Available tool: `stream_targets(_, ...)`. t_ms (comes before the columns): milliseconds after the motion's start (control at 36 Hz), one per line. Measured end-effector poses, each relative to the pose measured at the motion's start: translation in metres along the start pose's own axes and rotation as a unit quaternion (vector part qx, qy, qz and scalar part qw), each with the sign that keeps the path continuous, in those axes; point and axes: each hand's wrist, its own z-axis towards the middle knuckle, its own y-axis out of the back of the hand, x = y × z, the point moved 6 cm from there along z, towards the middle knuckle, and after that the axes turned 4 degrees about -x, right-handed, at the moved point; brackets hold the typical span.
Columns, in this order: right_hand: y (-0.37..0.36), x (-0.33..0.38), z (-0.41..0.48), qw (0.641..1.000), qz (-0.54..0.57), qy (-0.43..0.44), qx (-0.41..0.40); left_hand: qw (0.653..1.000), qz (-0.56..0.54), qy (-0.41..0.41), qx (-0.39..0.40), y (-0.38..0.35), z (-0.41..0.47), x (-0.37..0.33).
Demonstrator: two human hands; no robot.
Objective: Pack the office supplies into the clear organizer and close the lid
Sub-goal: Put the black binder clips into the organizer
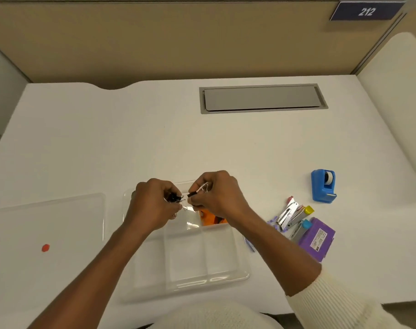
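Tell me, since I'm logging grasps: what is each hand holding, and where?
Left hand: cluster of black binder clips. Right hand: one clip, pinched by its wire handles.

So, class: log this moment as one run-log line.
left hand: clips | right hand: one clip | organizer: open | lid: off

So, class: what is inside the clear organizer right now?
In the clear organizer, an orange item sits in a far compartment, partly hidden by the right hand. The three near compartments look empty. Both hands cover the far-left part, so its contents cannot be seen.
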Motion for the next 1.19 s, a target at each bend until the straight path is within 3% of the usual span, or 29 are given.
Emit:
stream_targets(333, -0.060, -0.010, 0.003, 0.974, -0.211, 0.075, -0.040, 0.995, 0.102, -0.010, -0.007, -0.022, -0.005, 0.013)
stream_targets(694, -0.048, -0.011, -0.020, 0.963, -0.237, 0.124, -0.041, 0.980, 0.187, -0.056, -0.040, -0.017, -0.006, 0.005)
stream_targets(889, 0.034, -0.052, -0.053, 0.970, -0.159, 0.034, -0.179, 0.971, 0.187, -0.126, -0.076, -0.026, -0.010, -0.042)
stream_targets(1028, 0.096, -0.106, -0.075, 0.948, -0.141, -0.070, -0.276, 0.969, 0.166, -0.180, -0.018, -0.059, -0.010, -0.086)
stream_targets(1194, 0.138, -0.161, -0.090, 0.914, -0.166, -0.153, -0.336, 0.954, 0.140, -0.250, 0.085, -0.127, -0.009, -0.139)
